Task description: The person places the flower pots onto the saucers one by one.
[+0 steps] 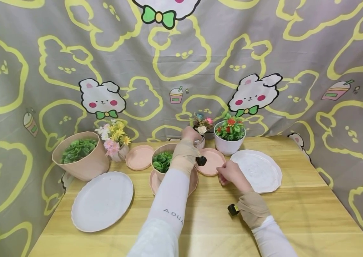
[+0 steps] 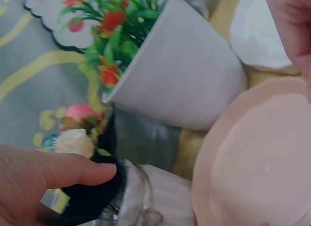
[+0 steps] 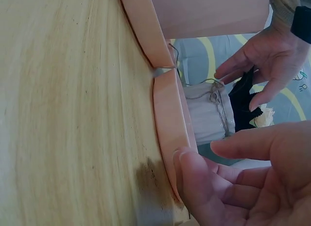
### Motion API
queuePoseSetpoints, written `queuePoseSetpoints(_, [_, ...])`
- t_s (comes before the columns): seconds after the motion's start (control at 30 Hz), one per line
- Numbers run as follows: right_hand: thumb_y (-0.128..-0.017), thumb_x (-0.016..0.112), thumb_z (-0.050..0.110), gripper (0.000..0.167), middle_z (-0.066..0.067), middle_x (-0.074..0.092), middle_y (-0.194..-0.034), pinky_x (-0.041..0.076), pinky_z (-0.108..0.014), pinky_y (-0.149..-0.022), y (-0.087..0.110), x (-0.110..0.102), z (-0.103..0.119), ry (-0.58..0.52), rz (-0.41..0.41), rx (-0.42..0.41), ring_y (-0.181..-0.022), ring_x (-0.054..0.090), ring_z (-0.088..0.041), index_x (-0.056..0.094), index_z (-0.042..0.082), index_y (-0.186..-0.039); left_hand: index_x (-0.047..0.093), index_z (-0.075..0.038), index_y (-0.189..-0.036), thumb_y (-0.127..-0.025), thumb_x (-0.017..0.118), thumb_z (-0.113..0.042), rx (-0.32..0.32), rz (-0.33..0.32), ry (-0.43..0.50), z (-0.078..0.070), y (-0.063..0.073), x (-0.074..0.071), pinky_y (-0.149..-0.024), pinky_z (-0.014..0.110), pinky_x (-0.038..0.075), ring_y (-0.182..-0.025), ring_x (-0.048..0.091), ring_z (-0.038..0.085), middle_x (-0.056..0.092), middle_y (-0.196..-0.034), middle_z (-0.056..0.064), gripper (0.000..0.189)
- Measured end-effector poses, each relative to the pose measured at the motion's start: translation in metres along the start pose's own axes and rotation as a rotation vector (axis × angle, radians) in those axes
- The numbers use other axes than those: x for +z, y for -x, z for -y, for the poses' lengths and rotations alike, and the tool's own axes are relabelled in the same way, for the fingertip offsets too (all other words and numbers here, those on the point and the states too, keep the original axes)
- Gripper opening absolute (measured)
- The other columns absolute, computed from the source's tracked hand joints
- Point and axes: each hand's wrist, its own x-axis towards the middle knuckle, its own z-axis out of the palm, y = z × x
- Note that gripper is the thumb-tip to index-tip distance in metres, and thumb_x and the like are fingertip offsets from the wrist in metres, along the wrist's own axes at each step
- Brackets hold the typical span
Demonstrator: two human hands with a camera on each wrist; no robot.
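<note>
My left hand (image 1: 191, 134) reaches to the back of the table and grips a small artificial flower pot (image 3: 206, 112) at its black wrapping, with the thumb on one side and fingers on the other. This pale pot has twine around it and carries cream, pink and blue flowers (image 2: 73, 138). It stands upright behind a small pink saucer (image 1: 211, 162). My right hand (image 1: 231, 172) is at the saucer's right front edge, its fingers loosely bent and the thumb apart from the index finger. In the right wrist view those fingertips overlap the saucer's rim.
A white pot with red flowers (image 1: 229, 142) stands behind the saucer, with a white plate (image 1: 272, 171) to its right. Under my left forearm, a leafy pink pot (image 1: 160, 175) sits on a pink saucer. Further left are another saucer (image 1: 139, 157), flowers, a larger pot (image 1: 85, 167) and a white plate (image 1: 104, 201).
</note>
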Motion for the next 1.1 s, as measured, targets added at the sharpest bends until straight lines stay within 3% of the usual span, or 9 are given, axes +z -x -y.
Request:
queuePoseSetpoints(0.13, [-0.099,0.049,0.018,0.032,-0.005,0.062,-0.055,0.058,-0.029,-0.049,-0.001,-0.001,0.000,-0.025,0.029,0.034,-0.045,0.060,-0.011,0.062,-0.006,-0.082,0.060,-0.001,-0.127,-0.085,0.074,-0.028,-0.032,0.016,-0.083,-0.001,-0.005,0.005,-0.105,0.036,0.048,-0.128,0.049,0.029,0.055,-0.138,0.013,0.052])
queuePoseSetpoints(0.4, [-0.100,0.047,0.016,0.031,-0.007,0.062,-0.056,0.059,-0.030,-0.050,-0.003,-0.001,-0.002,-0.040,0.036,0.056,-0.045,0.061,-0.012,0.059,-0.006,-0.081,0.065,-0.001,-0.120,-0.081,0.078,-0.025,-0.030,0.019,-0.170,-0.004,-0.014,0.012,-0.092,0.034,0.056,-0.119,0.057,0.030,0.060,-0.130,0.017,0.048])
queuePoseSetpoints(0.67, [-0.100,0.046,0.015,0.033,-0.008,0.062,-0.056,0.059,-0.030,-0.050,-0.005,0.000,-0.004,-0.036,0.041,0.061,-0.044,0.061,-0.012,0.060,-0.006,-0.078,0.058,-0.003,-0.130,-0.084,0.076,-0.022,-0.093,0.055,-0.143,-0.008,-0.022,0.016,-0.096,0.040,0.054,-0.126,0.047,0.033,0.046,-0.139,0.023,0.054])
queuePoseSetpoints(1.1, [-0.098,0.048,0.013,0.031,-0.008,0.061,-0.055,0.058,-0.030,-0.048,-0.006,0.003,-0.006,-0.016,0.007,0.053,-0.043,0.061,-0.013,0.061,-0.005,-0.077,0.064,-0.003,-0.117,-0.082,0.076,-0.022,-0.125,0.017,-0.188,-0.009,-0.023,0.016,-0.088,0.036,0.054,-0.109,0.053,0.026,0.051,-0.123,0.019,0.042])
